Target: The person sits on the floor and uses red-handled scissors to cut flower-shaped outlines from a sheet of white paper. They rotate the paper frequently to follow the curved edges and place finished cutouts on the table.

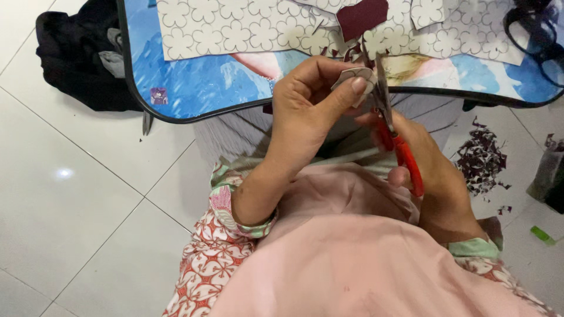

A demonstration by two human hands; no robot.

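Item 1: small paper piece (354, 77), pale with a flower outline, held above the lap and just in front of the near edge of the desk (194, 88). I log it pinched between the thumb and fingers of the left hand (305, 111), so that grip is closed on the piece.

Item 2: scissors (395, 138), red handles, metal blades pointing up and away. I see the blades meeting the right edge of the paper piece. The right hand (437, 176) has its fingers through and around the handles, its grip closed on the scissors.

Item 3: clothing beneath both hands: pink cloth across the lap, red and white flower-print sleeves with green cuffs.

Item 4: desk, low, dark rim, blue picture top. On it I note white sheets (235, 26) printed with rows of flower outlines, partly cut, and 1 dark maroon piece (361, 16) lying on them.

Item 5: heap of dark maroon scraps (482, 161) on the white tiled floor, right of the right hand.

Item 6: black bundle of cloth (76, 58) on the floor, left of the desk.

Item 7: small green object (541, 235) on the floor at far right; kind not discernible.
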